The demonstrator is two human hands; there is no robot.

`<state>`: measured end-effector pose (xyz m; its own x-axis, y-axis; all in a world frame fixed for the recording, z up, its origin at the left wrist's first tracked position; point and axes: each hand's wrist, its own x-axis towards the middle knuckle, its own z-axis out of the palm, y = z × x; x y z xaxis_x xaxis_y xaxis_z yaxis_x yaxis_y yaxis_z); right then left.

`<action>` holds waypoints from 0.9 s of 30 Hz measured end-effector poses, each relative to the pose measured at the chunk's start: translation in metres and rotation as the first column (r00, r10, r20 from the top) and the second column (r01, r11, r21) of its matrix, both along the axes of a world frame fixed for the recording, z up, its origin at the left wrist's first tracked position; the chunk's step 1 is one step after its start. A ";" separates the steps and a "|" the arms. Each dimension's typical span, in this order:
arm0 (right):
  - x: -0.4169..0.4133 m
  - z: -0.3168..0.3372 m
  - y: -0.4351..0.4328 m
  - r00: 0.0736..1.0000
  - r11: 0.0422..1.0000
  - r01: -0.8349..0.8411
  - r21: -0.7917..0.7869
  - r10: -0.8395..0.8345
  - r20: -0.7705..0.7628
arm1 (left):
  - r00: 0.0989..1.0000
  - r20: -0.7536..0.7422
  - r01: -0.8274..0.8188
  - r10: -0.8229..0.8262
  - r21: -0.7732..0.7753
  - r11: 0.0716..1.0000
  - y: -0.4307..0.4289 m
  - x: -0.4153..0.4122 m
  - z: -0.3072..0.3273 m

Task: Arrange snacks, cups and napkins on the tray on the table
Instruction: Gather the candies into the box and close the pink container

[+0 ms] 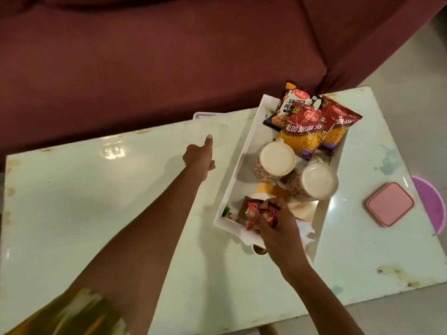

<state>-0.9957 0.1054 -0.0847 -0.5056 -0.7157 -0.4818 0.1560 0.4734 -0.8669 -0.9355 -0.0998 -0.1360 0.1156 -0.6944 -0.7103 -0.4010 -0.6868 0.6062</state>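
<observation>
A white tray [242,151] lies on the pale table. At its far end sit a salted-peanut packet [291,102] and two red sev packets [302,134]. Two patterned cups [275,160] [314,182] stand in the middle. White napkins [306,232] lie at the near end. My right hand [275,228] is over the tray's near end, shut on small red sachets [262,210]. My left hand [199,157] reaches left of the tray with one finger stretched to a clear plastic box [205,134]; it holds nothing.
A maroon sofa [169,56] runs along the table's far side. A pink square lid [389,204] lies on the table's right part, with a purple stool [430,204] beyond the edge. A small cup [258,250] stands by the tray's near rim.
</observation>
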 end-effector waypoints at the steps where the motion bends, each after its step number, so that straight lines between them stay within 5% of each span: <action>1: 0.000 -0.002 0.001 1.000 1.000 0.002 0.002 -0.002 0.002 | 0.994 -0.058 -0.089 0.092 0.051 0.995 -0.003 -0.003 -0.003; 4: -0.002 -0.008 0.002 1.000 1.000 0.000 0.007 -0.001 0.020 | 0.928 -0.219 -0.279 0.302 0.130 0.951 -0.006 -0.010 -0.014; 8: -0.004 -0.010 0.000 1.000 1.000 -0.014 -0.002 0.014 -0.011 | 0.890 -0.307 -0.322 0.337 0.099 0.942 -0.010 -0.013 -0.020; 20: 0.004 0.017 -0.012 1.000 0.999 0.017 -0.046 -0.017 -0.013 | 0.954 -0.244 -0.202 0.171 -0.109 0.973 0.023 0.039 0.010; 27: 0.032 0.030 -0.032 0.970 0.987 -0.152 -0.060 0.138 -0.198 | 0.984 -0.159 0.039 -0.078 -0.235 0.971 0.101 0.107 0.032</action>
<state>-0.9636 0.0733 -0.0543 -0.4718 -0.8183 -0.3283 -0.0831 0.4119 -0.9074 -0.8288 0.0012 -0.1037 -0.0353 -0.8434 -0.5361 -0.3168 -0.4993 0.8064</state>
